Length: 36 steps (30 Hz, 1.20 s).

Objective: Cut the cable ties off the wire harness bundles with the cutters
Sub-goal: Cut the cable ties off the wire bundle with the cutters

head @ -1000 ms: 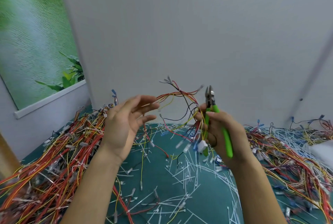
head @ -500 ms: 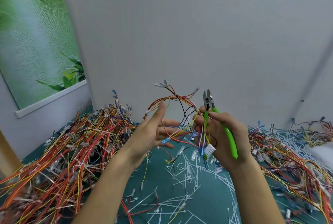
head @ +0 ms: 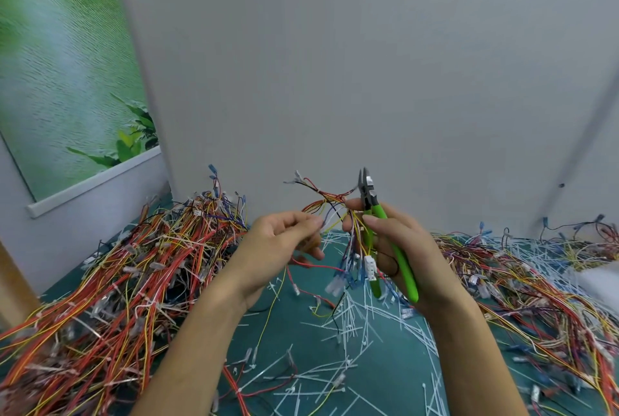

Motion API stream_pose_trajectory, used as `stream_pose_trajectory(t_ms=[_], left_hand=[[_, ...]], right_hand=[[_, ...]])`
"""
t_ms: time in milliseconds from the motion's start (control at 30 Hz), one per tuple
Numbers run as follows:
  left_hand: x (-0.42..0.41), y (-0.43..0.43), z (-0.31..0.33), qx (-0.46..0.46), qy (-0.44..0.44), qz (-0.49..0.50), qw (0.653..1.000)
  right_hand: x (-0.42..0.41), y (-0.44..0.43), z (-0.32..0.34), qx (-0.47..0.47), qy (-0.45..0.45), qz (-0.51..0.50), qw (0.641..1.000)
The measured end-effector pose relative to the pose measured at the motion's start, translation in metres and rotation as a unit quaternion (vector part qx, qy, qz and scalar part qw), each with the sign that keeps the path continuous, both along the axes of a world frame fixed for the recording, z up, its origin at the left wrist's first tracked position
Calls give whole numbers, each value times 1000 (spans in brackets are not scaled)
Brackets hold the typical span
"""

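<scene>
The right hand (head: pixel 412 248) grips green-handled steel cutters (head: pixel 400 261), blades up, together with a thin multicoloured wire harness bundle (head: pixel 330 203). The left hand (head: pixel 278 248) pinches its strands. Its cable tie cannot be made out.

Under the left hand (head: pixel 278 248) and the right hand (head: pixel 408 248) lies a dark green table surface (head: pixel 392 375). Behind them stands a plain grey wall (head: pixel 335 63). Far left of the left hand, higher up, hangs a poster (head: pixel 67 80) of green water and leaves. Below it shows a brown wooden edge (head: pixel 13 281).
</scene>
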State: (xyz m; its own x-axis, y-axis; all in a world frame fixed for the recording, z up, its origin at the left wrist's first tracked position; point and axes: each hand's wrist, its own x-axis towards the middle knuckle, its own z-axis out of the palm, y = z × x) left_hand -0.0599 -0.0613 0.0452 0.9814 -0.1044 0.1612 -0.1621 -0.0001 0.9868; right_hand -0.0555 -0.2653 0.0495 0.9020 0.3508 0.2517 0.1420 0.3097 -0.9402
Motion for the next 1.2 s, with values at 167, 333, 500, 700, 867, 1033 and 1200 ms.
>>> stream_pose_trajectory(t_ms=[167, 333, 500, 700, 867, 1033, 1200], left_hand=[[1, -13, -7, -29, 61, -66, 996], [2, -23, -10, -188, 77, -100, 974], [2, -23, -10, -173, 24, -38, 984], [1, -29, -13, -70, -88, 53, 992], [-3, -36, -14, -58, -126, 50, 989], [-4, -33, -12, -68, -121, 78, 987], [-6, -34, -11, -71, -114, 93, 987]], right_hand=[[-6, 7, 0, -12, 4, 49, 999], [-9, 13, -1, -48, 2, 36, 998], [-6, 8, 0, -123, -79, -111, 983], [-6, 3, -1, -148, -203, -213, 944], [-6, 12, -7, -166, -241, -214, 932], [-8, 14, -5, -143, -247, -189, 939], [-11, 17, -3, -122, -254, -172, 944]])
